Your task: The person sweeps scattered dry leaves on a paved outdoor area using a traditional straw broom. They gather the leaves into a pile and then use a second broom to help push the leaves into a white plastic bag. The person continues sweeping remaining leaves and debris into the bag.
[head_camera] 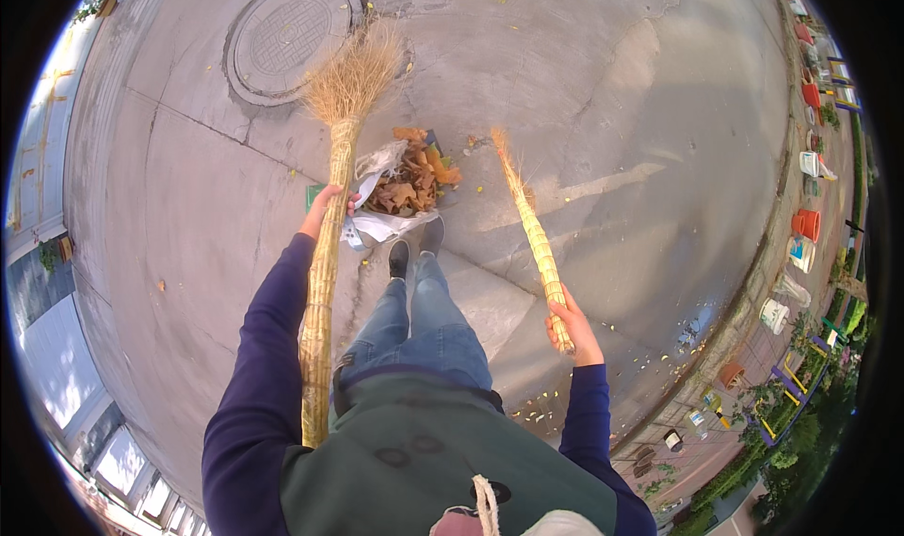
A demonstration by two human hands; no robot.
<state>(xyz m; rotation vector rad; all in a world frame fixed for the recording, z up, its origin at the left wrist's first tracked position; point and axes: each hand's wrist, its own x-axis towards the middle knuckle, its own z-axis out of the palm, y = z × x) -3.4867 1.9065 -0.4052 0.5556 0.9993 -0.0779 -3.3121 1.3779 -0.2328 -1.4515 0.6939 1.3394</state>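
Note:
My left hand [330, 208] grips the bound straw shaft of a large broom [343, 151]. Its bristles fan out upward near a manhole cover, and the lower end of the shaft runs down beside my left arm. A smaller, thinner straw broom [533, 236] is held near its lower end in my right hand [573, 325], with its narrow tip pointing away from me. Just beyond my shoes, between the two brooms, lies a white plastic bag [385, 224], its mouth spread around a heap of dry brown leaves [408, 186].
A round manhole cover [291, 36] is set in the concrete ahead on the left. Along the right, a curb [766, 236] borders a strip with buckets, an orange flowerpot [806, 225], bottles and plants. Small yellow leaves dot the pavement. A pale wall [60, 356] runs along the left.

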